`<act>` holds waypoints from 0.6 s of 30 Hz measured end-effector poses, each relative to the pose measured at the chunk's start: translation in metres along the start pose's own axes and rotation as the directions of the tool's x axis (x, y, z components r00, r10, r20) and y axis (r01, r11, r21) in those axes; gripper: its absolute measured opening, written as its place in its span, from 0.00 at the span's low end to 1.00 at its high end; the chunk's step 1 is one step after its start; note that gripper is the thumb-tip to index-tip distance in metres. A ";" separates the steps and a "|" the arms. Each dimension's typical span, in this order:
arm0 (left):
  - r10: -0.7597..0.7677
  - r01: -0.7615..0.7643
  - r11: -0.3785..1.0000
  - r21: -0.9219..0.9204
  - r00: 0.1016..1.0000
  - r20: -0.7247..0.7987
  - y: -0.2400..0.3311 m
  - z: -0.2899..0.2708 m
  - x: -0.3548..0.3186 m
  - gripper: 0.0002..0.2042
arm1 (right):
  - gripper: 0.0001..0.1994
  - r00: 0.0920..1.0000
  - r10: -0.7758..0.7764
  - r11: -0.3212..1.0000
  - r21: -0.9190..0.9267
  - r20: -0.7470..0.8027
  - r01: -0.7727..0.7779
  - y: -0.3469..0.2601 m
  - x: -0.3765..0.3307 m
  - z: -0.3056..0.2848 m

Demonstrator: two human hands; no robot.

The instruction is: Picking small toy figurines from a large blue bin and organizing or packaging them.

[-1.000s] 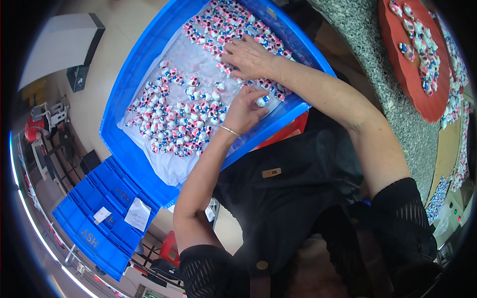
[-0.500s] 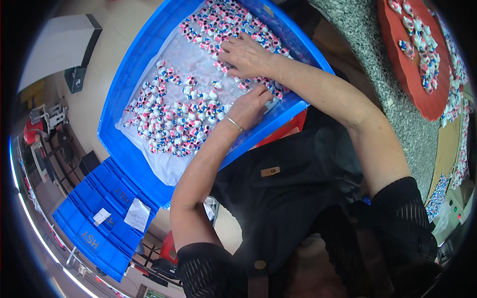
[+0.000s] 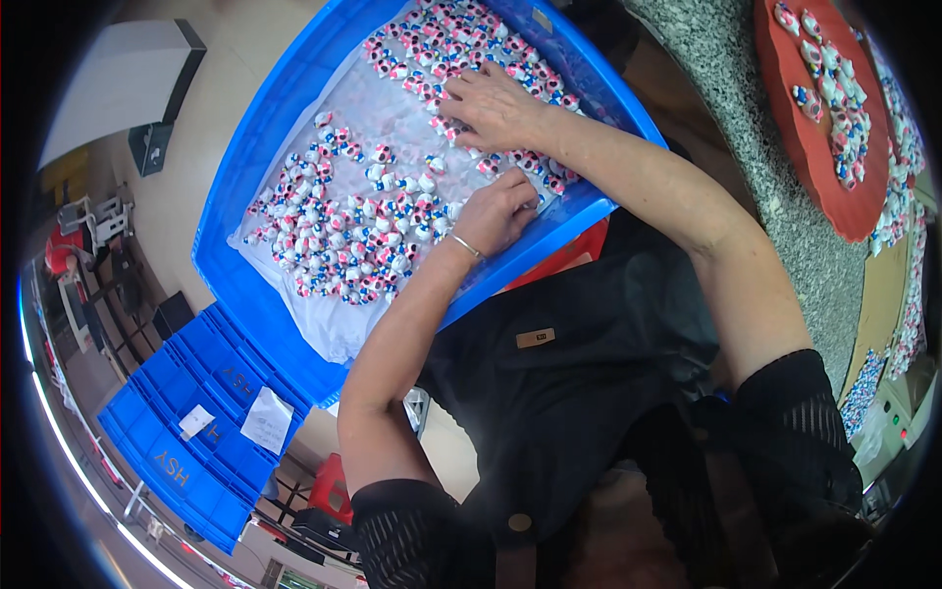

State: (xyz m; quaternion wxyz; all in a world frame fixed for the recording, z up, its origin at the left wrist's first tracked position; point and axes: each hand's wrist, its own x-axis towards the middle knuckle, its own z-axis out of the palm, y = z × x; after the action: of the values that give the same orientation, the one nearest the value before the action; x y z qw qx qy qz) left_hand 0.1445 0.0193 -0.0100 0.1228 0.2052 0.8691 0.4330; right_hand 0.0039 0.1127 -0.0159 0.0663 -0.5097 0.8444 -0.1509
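A large blue plastic crate in front of me is lined with a thin white sheet. On the sheet lie many small white, pink and blue figurines, bunched at the near left, with another band of figurines along the far right. My right hand rests over that band, fingers bent downward and apart, touching figurines. Just nearer, my left hand has its fingers curled together beside the crate's near wall; what they hold, if anything, is hidden.
To the right, a grey speckled counter carries a red tray with more figurines. Beyond it lie further heaps of figurines. Stacked blue crates with paper slips stand at the lower left. A red stool is below.
The view has shifted slightly. Both hands stay over nearly the same spots in the crate, with small finger movements; the left fingers look more curled in.
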 end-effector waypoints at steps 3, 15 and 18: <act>-0.063 0.063 0.998 0.013 0.998 0.012 -0.003 0.002 0.001 0.07 | 0.22 0.999 -0.001 1.000 0.016 0.035 0.001 -0.001 0.000 0.002; -0.037 0.023 0.985 0.172 0.996 0.080 0.005 -0.025 -0.021 0.15 | 0.22 1.000 0.000 1.000 0.019 0.010 0.000 0.003 0.001 -0.002; 0.002 -0.036 0.968 0.249 0.991 0.135 0.003 -0.029 -0.020 0.14 | 0.21 0.996 -0.030 0.999 -0.022 -0.087 0.028 0.002 0.007 -0.003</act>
State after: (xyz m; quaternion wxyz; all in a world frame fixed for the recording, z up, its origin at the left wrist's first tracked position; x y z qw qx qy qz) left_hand 0.1512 -0.0089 0.0101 0.1499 0.2559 0.9046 0.3062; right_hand -0.0014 0.1081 -0.0135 0.0220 -0.5153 0.8406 -0.1653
